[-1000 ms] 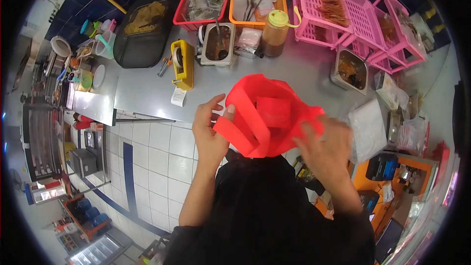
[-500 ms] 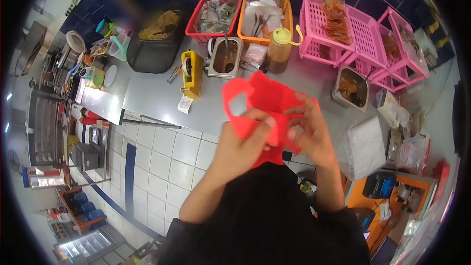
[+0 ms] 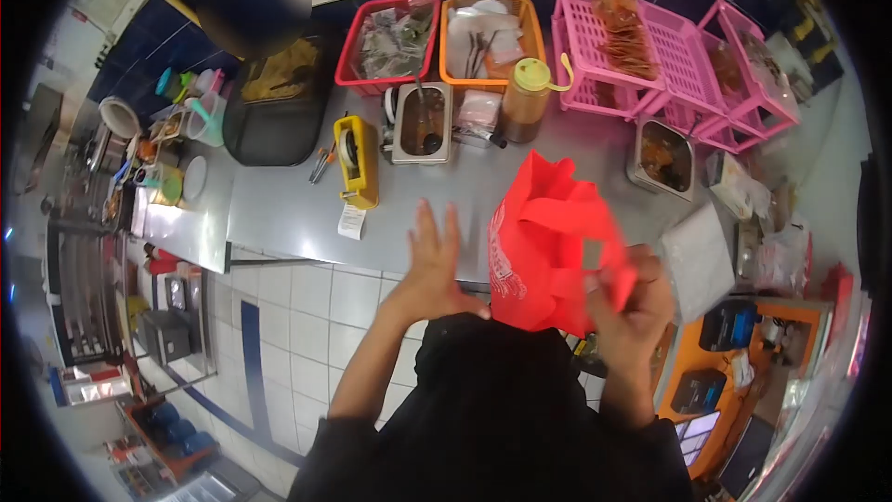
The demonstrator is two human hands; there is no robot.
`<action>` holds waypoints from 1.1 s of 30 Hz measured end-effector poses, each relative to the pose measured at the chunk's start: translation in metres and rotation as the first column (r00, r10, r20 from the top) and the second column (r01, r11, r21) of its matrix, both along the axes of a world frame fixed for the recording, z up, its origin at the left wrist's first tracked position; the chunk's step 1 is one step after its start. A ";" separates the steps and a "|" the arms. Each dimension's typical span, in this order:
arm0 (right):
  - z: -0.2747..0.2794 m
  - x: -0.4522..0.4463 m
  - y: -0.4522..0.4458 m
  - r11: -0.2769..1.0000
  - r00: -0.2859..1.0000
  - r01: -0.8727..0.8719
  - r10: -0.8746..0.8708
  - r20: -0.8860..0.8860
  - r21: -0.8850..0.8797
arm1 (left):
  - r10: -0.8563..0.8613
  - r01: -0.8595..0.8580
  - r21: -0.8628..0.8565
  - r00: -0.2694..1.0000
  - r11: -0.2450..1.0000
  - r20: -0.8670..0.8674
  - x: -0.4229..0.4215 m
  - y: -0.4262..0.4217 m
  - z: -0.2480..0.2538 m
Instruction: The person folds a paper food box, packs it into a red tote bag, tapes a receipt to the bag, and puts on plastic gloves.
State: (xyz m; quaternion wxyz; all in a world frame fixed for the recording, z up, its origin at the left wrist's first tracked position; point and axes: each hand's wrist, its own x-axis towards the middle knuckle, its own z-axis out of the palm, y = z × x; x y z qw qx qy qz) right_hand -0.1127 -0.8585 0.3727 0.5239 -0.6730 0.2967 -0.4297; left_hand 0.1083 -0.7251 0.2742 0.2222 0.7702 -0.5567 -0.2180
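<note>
Red and printed, the carrier bag (image 3: 531, 256) in the head view is before us at the steel counter's (image 3: 288, 204) near edge. Our right hand (image 3: 641, 302) is clamped on its handle (image 3: 610, 234); our left hand (image 3: 429, 270) is spread beside it, holding nothing — we'd do well to pinch firmly and steady the bag's side with those free fingers.

The person's right hand (image 3: 641, 302) held the red bag (image 3: 511, 260) over the edge of the worktop (image 3: 307, 214); the left hand (image 3: 429, 274) spread open near it. Beyond stood a yellow tape dispenser (image 3: 366, 167).
</note>
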 end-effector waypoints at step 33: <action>-0.186 0.040 -0.035 0.882 0.685 -0.341 -0.003 -0.729 -0.324 | -0.021 -0.414 -0.368 0.641 0.833 -0.767 -0.069 -0.134 -0.156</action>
